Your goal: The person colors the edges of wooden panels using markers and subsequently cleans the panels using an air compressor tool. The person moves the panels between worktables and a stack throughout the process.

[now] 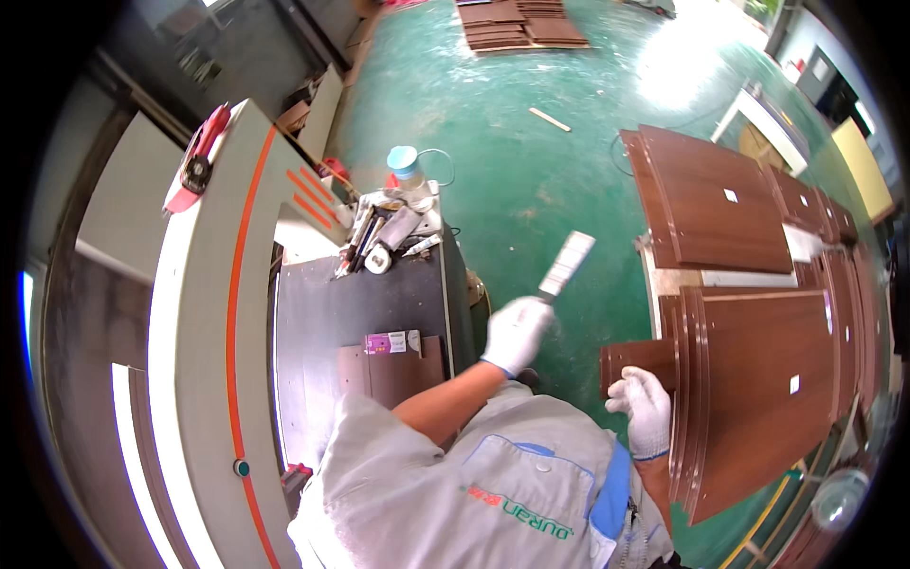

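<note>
My left hand (519,334), in a white glove, is closed on the lower end of a strip of white labels (569,264) with dark cross lines. The strip tilts up and to the right over the green floor. My right hand (645,412), also gloved, has its fingers bent together beside a small brown panel piece (640,365) that juts from a panel stack. What the right fingers hold, if anything, is too small to make out. Large brown wood panels (758,370) lie just right of it, some bearing small white labels (794,384).
On my left, a dark workbench (327,303) carries a purple and white box (392,342), tools and a blue-lidded bottle (403,166). A tall white machine housing (204,332) with an orange stripe stands beyond it. More brown panels (521,24) are stacked far off.
</note>
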A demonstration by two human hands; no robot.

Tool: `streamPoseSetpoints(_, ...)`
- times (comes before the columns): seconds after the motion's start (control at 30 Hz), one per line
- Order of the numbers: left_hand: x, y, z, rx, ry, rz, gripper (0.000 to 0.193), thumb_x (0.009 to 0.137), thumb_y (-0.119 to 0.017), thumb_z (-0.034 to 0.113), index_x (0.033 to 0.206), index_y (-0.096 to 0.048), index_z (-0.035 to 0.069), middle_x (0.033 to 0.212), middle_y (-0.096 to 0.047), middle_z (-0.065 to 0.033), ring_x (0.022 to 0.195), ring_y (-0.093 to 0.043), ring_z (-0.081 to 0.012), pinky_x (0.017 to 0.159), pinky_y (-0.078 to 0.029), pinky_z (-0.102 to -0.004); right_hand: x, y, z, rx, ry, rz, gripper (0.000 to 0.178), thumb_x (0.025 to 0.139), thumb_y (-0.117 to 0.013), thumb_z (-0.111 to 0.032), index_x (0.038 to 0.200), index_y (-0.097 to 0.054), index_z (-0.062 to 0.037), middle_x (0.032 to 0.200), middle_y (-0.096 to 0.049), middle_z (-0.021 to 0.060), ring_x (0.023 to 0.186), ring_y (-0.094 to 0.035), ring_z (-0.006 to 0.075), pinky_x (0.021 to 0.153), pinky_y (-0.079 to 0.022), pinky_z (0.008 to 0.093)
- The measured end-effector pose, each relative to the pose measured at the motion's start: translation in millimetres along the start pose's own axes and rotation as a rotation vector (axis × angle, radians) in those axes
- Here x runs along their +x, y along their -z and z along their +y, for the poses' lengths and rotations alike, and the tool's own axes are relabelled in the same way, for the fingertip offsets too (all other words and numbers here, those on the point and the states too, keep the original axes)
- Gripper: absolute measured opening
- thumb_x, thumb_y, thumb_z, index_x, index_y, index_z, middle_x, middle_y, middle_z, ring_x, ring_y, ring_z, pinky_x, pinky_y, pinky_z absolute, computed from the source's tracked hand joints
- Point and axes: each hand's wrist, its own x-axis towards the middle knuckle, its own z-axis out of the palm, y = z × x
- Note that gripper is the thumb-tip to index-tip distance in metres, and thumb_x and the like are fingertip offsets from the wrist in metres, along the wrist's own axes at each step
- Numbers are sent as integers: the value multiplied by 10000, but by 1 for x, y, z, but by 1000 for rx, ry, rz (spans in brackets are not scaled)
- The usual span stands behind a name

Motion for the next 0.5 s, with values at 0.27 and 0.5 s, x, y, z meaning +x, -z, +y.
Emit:
streamPoseSetpoints(0.27, 96, 252, -109, 725, 185, 864, 343, 953, -561, 385, 1042, -722, 96, 961, -708, -217, 905, -672, -425, 797, -509, -504, 52, 5, -7, -137, -80, 22, 290, 984, -560, -153, 1180, -601, 57, 880, -673, 105, 708, -634, 142, 671, -533, 276)
streamPoseSetpoints(0.5, 136, 343, -119, 970, 304, 927, 366, 957, -543, 414, 1089, -666, 95, 966, -703, -211, 889, -677, -420, 771, -504, -544, 66, -36, -7, -152, -127, 16, 271, 981, -565, -147, 1159, -608, 53, 880, -673, 104, 693, -629, 144, 663, -532, 276)
